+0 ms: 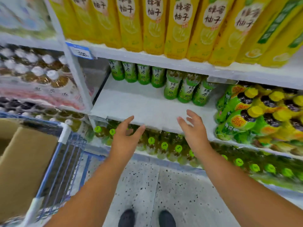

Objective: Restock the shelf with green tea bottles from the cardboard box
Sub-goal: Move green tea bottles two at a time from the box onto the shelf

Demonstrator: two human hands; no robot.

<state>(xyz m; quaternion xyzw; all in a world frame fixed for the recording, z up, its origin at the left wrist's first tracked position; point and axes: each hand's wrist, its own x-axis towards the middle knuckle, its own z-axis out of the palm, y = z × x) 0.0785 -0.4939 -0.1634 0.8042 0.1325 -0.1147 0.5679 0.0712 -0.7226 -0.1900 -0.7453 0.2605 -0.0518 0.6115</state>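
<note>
Shelving fills the view, white metal tiers stacked one over another, and below them runs a pale speckled floor [172, 190] with two dark shoes [146, 218] at the bottom edge. Up top, a row of tall yellow bottles [154, 25] leans forward along the front edge of the highest tier, a blue price tag [81, 52] clipped near its left corner. At the left, a blue wire cart [64, 163] carries the cardboard box [24, 161], flap open; what is inside cannot be seen from here. The middle shelf [139, 105] lies mostly bare and white across its front and left. The green tea bottles [186, 89] are at its back edge: four in a row to the rear, three more stepping forward toward the right side. Right of them, shrink-wrapped packs of yellow-capped drinks [255, 112] crowd that tier's right end. Below, green-capped bottles [164, 145] line the lower tier, blurred toward the right. More wrapped bottles [37, 74] sit in the bay at the far left, too smeared to read. And the hands! Both hover at the middle shelf's front edge, holding nothing. The left hand [124, 138] has its fingers loosely extended and slightly apart; the right hand [193, 128] shows its fingers spread and relaxed, just above the edge.
</note>
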